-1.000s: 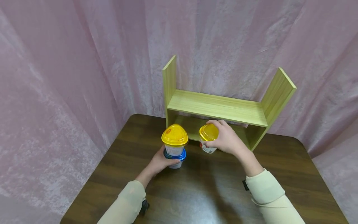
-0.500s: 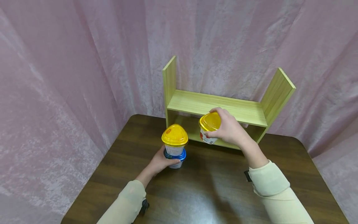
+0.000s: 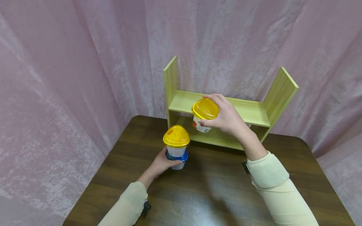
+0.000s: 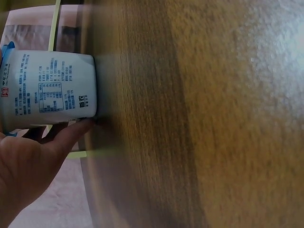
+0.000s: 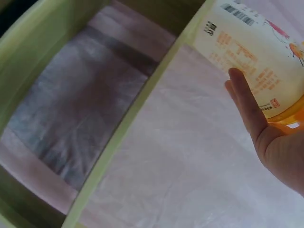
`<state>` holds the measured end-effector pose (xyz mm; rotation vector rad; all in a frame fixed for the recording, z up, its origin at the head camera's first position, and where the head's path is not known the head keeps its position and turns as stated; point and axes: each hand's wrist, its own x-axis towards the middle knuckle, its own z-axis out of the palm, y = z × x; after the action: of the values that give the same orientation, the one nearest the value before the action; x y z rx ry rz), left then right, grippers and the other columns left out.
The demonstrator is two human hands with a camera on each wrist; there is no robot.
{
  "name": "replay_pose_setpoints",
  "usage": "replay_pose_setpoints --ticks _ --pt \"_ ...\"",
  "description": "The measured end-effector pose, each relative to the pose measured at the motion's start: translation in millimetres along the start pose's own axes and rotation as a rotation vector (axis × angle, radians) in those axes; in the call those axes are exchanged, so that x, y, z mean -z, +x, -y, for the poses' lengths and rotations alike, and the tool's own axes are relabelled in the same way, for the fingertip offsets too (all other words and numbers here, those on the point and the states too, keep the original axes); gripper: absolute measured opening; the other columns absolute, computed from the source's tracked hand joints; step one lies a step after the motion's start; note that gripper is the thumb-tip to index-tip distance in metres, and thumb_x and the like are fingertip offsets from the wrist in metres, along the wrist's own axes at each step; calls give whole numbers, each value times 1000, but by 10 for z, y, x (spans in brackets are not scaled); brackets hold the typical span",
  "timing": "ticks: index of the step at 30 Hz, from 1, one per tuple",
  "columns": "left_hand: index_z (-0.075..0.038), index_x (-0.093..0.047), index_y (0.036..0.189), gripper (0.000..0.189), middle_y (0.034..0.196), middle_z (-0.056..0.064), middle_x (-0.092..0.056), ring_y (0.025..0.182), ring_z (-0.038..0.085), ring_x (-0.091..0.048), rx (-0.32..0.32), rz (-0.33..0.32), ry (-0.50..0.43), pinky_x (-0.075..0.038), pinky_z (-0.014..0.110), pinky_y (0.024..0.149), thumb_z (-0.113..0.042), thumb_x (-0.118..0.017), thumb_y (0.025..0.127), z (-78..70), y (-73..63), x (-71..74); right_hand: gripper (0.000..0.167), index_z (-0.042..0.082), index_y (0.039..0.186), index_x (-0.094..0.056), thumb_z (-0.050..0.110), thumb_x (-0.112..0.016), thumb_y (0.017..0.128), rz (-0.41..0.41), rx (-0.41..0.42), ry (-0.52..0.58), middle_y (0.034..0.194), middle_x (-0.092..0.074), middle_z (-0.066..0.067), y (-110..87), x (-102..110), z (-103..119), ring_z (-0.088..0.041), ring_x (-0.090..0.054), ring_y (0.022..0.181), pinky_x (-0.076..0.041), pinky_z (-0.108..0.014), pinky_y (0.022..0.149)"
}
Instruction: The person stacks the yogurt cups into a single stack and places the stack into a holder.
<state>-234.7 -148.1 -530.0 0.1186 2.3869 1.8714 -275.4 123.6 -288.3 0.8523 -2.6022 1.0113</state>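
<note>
My left hand [image 3: 161,164] grips a white printed cup with a blue lid [image 3: 178,166], standing on the table. Stacked on that lid is a second white cup with a domed yellow lid [image 3: 176,138]. In the left wrist view, the blue-lidded cup [image 4: 52,90] shows its blue print, with the thumb along its side. My right hand [image 3: 229,117] holds another yellow-lidded cup [image 3: 205,110], slightly tilted, up in front of the shelf's upper board. The right wrist view shows this cup's orange print and barcode [image 5: 239,14], its base close to the board edge.
A light wooden two-tier shelf [image 3: 220,105] with raised side panels stands at the back of the dark wooden table [image 3: 181,194]. Pink curtains [image 3: 113,62] hang behind and at both sides.
My right hand has lifted its yellow-lidded cup from in front of the lower tier to the upper board's height, lately also moving left. The left hand and the stack have stayed put.
</note>
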Motion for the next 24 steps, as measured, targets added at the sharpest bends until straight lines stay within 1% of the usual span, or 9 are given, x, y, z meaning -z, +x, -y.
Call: replay_pose_setpoints --ticks 4,8,12,16,20,24 --pt "-19 -40 147 86 134 4 -59 120 27 -58 -12 8 2 -44 54 106 -31 -90 78 -7 -6 -2 83 23 147 -52 34 -90 74 -5 72 21 146 -45 -7 59 -2 91 -30 -52 121 -49 -49 94" --pt "-18 -39 147 86 134 4 -58 120 27 -58 -15 9 0 -43 55 106 -31 -90 79 -10 -6 -2 84 24 148 -51 33 -90 74 8 130 56 147 -45 -7 114 -26 152 -29 -51 124 -48 -48 97" --pt "-18 -38 148 87 134 5 -58 120 28 -57 -4 3 0 -43 56 106 -32 -90 79 -5 -2 -2 86 24 148 -49 30 -91 73 39 158 122 143 -49 -3 161 -79 191 -23 -54 115 -51 -43 92" --pt "-18 -38 149 90 135 6 -58 121 29 -57 16 2 3 -42 56 107 -35 -90 78 -13 -7 0 82 20 143 -50 29 -91 72 66 171 160 137 -52 -1 188 -147 215 -20 -55 109 -53 -40 86" --pt "-17 -36 150 92 136 7 -57 122 29 -56 23 5 14 -42 57 106 -38 -89 78 -7 -6 3 79 19 140 -52 28 -91 72 82 198 161 138 -52 -1 213 -196 231 -20 -55 111 -53 -40 87" --pt "-18 -36 150 91 136 6 -57 122 29 -56 22 8 16 -42 57 107 -38 -89 78 5 0 9 80 18 141 -52 30 -91 72 92 228 158 142 -51 -1 245 -229 267 -20 -53 117 -51 -41 93"
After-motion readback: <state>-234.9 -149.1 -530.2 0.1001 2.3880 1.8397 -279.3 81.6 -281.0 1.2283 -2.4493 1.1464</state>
